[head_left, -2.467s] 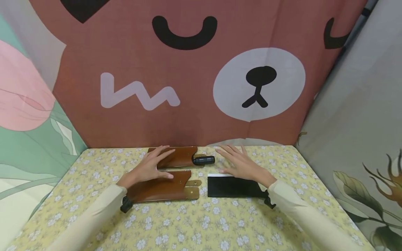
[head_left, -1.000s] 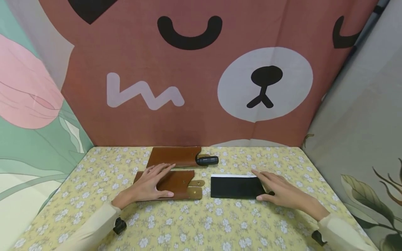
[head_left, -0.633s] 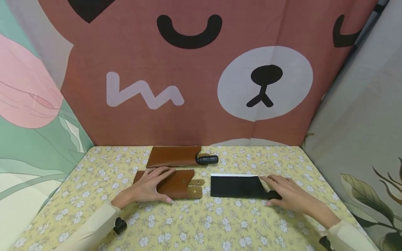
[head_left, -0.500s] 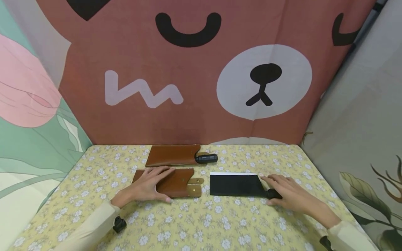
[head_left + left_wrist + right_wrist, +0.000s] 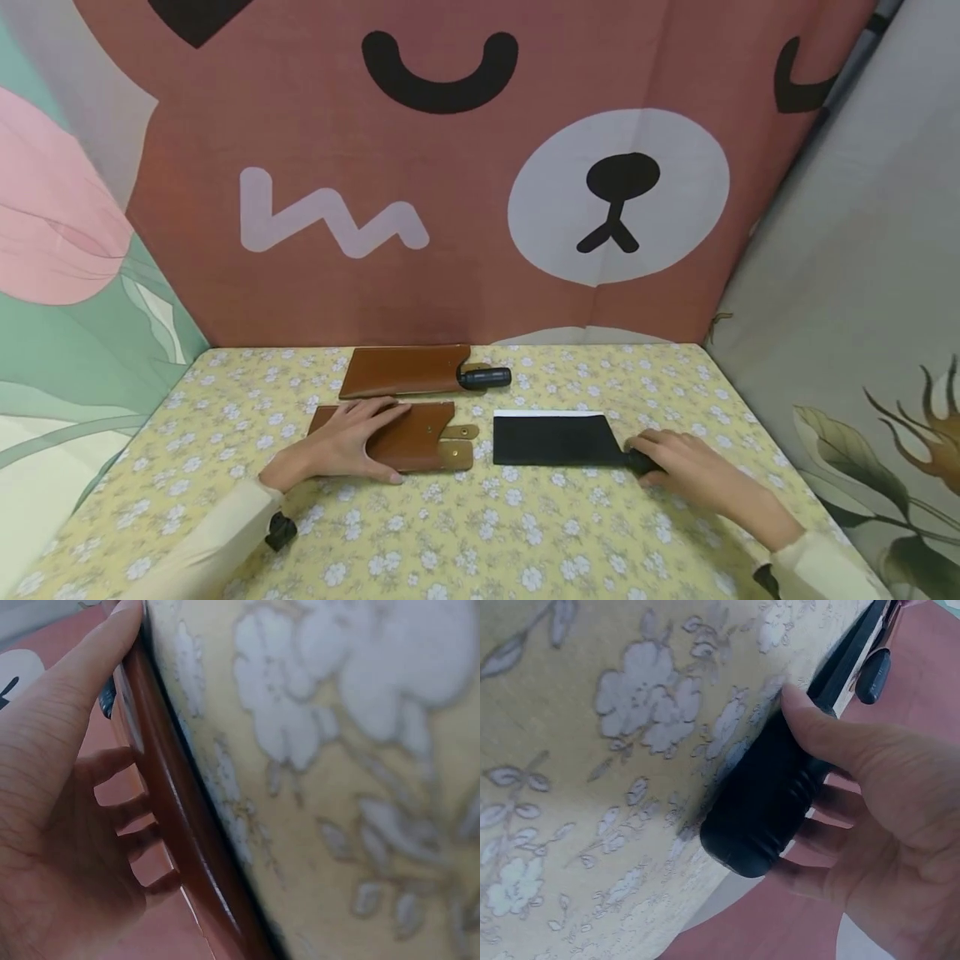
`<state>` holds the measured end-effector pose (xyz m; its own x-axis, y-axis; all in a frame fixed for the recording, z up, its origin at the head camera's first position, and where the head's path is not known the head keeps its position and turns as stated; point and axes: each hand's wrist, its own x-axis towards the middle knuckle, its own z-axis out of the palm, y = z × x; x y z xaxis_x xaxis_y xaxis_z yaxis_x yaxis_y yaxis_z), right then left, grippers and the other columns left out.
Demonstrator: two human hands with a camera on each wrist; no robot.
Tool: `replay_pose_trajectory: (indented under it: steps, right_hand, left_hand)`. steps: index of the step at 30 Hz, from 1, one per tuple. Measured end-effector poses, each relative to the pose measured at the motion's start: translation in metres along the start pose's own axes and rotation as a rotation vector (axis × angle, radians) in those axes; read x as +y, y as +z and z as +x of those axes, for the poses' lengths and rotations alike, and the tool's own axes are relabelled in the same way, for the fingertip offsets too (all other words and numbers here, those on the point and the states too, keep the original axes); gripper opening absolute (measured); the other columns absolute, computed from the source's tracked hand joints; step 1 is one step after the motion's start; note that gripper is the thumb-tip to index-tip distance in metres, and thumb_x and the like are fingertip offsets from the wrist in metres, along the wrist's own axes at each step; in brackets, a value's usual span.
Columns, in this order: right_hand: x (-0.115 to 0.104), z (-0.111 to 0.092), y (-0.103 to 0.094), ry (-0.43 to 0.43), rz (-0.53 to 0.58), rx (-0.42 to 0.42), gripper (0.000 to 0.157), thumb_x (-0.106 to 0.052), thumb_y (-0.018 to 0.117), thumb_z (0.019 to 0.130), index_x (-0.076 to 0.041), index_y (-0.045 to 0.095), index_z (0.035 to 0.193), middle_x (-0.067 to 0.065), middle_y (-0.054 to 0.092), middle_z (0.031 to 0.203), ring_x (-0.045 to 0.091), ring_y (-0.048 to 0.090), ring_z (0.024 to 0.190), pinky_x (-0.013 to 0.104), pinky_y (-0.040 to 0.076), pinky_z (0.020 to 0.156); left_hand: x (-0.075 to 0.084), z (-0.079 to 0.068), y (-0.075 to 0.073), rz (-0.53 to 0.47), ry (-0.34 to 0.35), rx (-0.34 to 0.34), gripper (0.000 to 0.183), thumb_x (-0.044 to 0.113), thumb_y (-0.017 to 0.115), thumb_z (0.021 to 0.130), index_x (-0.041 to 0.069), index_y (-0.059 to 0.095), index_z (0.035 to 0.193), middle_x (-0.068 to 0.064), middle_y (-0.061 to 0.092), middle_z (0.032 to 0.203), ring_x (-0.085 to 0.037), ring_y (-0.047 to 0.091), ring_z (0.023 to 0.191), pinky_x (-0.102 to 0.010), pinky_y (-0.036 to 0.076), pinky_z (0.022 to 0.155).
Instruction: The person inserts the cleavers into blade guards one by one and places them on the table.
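A cleaver [image 5: 555, 440] with a black blade and a pale edge strip lies flat on the table, its edge facing away. My right hand [image 5: 697, 475] grips its black handle [image 5: 761, 799], thumb on one side and fingers on the other. To the left lies a brown leather knife sheath [image 5: 416, 446] with two tan snap straps at its right end. My left hand [image 5: 330, 446] holds this sheath across its width, thumb at the near edge and fingers over the far part. The hand covers the sheath's left portion.
Behind lies a second brown sheath [image 5: 405, 371], a black handle [image 5: 486, 378] sticking out of its right end. A flowered yellow cloth [image 5: 450, 533] covers the table. A bear-print curtain [image 5: 450, 292] hangs along the back edge, with more patterned fabric at both sides.
Both hands were raised over the things earlier. The left has come down onto the front sheath; the right has moved right and down and taken hold of the cleaver's handle.
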<state>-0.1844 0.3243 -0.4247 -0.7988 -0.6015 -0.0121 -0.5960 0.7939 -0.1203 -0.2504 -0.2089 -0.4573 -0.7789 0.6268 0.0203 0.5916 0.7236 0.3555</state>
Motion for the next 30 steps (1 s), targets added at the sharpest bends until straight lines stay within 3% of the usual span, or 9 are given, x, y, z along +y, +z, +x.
replay_pose_trajectory:
  steps: [4,9,18,23,30]
  right_hand:
    - [0.000,0.002,0.003,0.001,-0.030,0.015,0.047,-0.023,0.087,0.083,-0.006,0.072,0.124,0.006,0.070,0.108,0.017,0.067,0.082,0.030,0.055,0.065]
    - [0.000,-0.001,0.007,0.019,-0.056,0.067,0.045,-0.025,0.088,0.082,-0.009,0.073,0.121,0.004,0.069,0.106,0.017,0.066,0.083,0.032,0.054,0.064]
    - [0.000,-0.003,0.010,-0.001,-0.084,0.116,0.042,-0.025,0.086,0.084,-0.007,0.074,0.121,0.006,0.069,0.109,0.022,0.067,0.088,0.035,0.055,0.066]
    - [0.000,-0.005,0.014,-0.052,-0.104,0.202,0.040,-0.023,0.086,0.084,-0.007,0.075,0.118,0.007,0.071,0.108,0.022,0.068,0.086,0.032,0.056,0.065]
    - [0.000,-0.007,0.021,-0.038,-0.169,0.285,0.041,-0.025,0.088,0.082,-0.008,0.076,0.116,0.010,0.072,0.109,0.025,0.070,0.087,0.020,0.046,0.050]
  left_hand:
    - [-0.001,-0.001,-0.002,-0.014,-0.020,-0.028,0.114,0.069,0.084,0.076,0.013,0.038,0.164,-0.024,0.033,0.165,-0.051,0.030,0.151,-0.078,0.020,0.113]
    - [0.000,-0.001,-0.001,-0.025,-0.024,-0.034,0.114,0.070,0.084,0.075,0.013,0.039,0.163,-0.023,0.033,0.165,-0.051,0.029,0.151,-0.077,0.020,0.114]
    - [0.003,0.003,0.001,0.002,-0.009,0.049,0.114,0.072,0.085,0.072,0.017,0.042,0.162,-0.021,0.039,0.162,-0.048,0.036,0.149,-0.079,0.026,0.110]
    - [0.005,0.005,0.000,0.039,0.024,0.078,0.112,0.071,0.085,0.072,0.017,0.045,0.161,-0.021,0.042,0.161,-0.045,0.039,0.148,-0.077,0.027,0.111]
    - [0.006,0.007,0.001,0.068,0.046,0.101,0.111,0.070,0.086,0.072,0.015,0.047,0.160,-0.022,0.043,0.160,-0.044,0.041,0.147,-0.076,0.027,0.112]
